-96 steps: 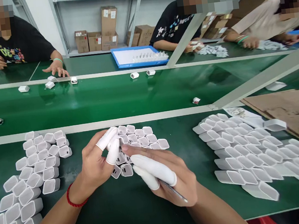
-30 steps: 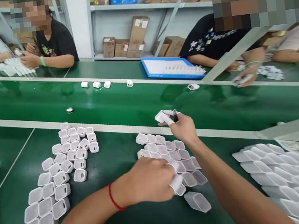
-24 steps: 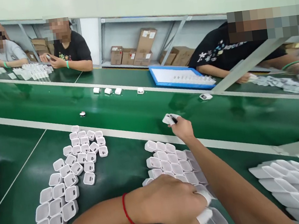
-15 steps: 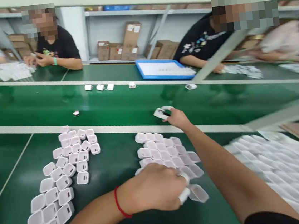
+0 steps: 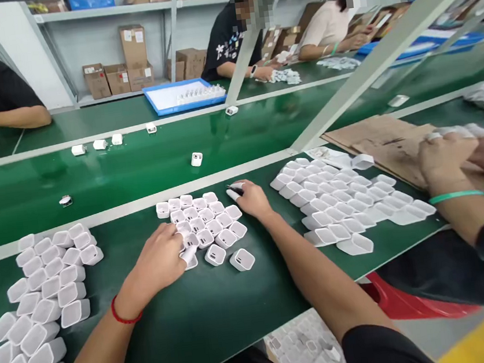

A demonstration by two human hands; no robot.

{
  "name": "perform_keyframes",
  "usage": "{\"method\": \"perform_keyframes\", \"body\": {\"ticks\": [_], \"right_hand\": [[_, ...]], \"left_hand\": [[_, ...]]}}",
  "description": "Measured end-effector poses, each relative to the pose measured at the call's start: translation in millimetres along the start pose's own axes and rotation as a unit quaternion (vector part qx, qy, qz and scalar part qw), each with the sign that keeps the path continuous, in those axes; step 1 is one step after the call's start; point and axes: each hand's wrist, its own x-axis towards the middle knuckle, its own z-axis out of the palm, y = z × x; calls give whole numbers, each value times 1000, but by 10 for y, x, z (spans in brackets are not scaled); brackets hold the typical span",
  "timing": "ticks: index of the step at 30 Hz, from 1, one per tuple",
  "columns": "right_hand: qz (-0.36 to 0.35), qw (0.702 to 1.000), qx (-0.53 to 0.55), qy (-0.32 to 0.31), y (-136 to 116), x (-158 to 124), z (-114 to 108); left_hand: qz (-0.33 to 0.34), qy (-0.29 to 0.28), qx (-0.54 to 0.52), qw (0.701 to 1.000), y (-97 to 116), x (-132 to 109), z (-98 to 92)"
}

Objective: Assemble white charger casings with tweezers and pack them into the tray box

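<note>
My left hand (image 5: 158, 255), red cord at the wrist and white finger covers on, is closed at the near left side of the middle group of open white plastic charger housings (image 5: 205, 215). Its thumb and forefinger grip a housing (image 5: 192, 262) that they partly hide. Beyond that group's far right corner, my right hand (image 5: 250, 198) is closed round a slim black tool (image 5: 236, 190); the tool's exact kind is unclear. On the green belt ahead of both hands lies a white charger piece (image 5: 196, 159).
More open housings stand in groups at left (image 5: 53, 270) and right (image 5: 326, 195). Several white chargers (image 5: 100, 144) lie along the belt. A slanted metal post (image 5: 345, 88) crosses on the right. A co-worker's hands (image 5: 451, 155) are near the cardboard (image 5: 388, 138). Across the belt is a blue-rimmed tray (image 5: 152, 101).
My right hand has let go of the white charger piece on the belt and drawn back to the table. My left hand has moved to the middle group's near left side. The view has swung right.
</note>
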Motion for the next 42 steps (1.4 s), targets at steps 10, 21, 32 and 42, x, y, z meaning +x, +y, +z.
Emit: {"method": "perform_keyframes", "body": {"ticks": [10, 21, 32, 42], "right_hand": [[-54, 997, -46, 29, 30, -41, 33], [1, 996, -49, 81, 211, -176, -154], [91, 948, 49, 302, 155, -2410, 31], [25, 912, 119, 392, 357, -2450, 241]], "left_hand": [[253, 146, -171, 941, 573, 13, 401], [410, -10, -171, 896, 1223, 176, 1066], [401, -5, -303, 865, 1092, 236, 1152], [426, 36, -197, 882, 1277, 263, 1001]]}}
